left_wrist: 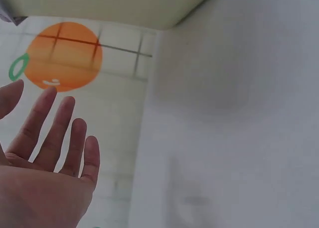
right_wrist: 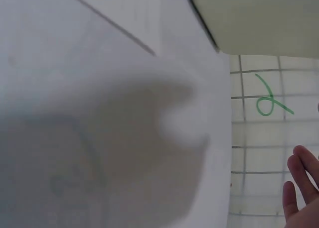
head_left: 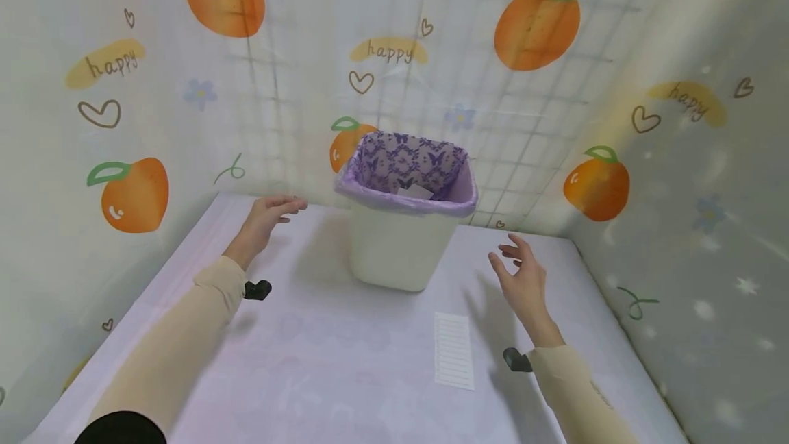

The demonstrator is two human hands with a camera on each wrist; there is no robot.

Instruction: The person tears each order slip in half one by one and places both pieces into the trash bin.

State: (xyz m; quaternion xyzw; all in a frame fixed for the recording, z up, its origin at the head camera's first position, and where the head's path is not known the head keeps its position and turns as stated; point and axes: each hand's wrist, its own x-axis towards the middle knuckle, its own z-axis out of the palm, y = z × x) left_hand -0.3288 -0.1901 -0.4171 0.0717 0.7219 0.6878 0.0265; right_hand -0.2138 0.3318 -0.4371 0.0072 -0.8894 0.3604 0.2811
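A pale trash can [head_left: 401, 245] stands upright toward the back of the table, lined with a purple patterned trash bag [head_left: 407, 205] folded over its rim. White scraps [head_left: 415, 192] show inside the bag. To the can's left my left hand [head_left: 265, 221] hovers apart from it, fingers relaxed and holding nothing; in the left wrist view its fingers [left_wrist: 55, 133] are spread. My right hand [head_left: 524, 283] is raised to the can's right, fingers loosely bent around bare air. Between the can and my right wrist lies a white lined paper strip [head_left: 453, 351], flat on the table.
The pale table [head_left: 345, 375] is bounded at the back and sides by a hanging curtain [head_left: 296, 88] printed with oranges and hearts. Small black pieces [head_left: 257, 290] sit at both wrists. A dark round shape [head_left: 120, 428] covers the lower left corner.
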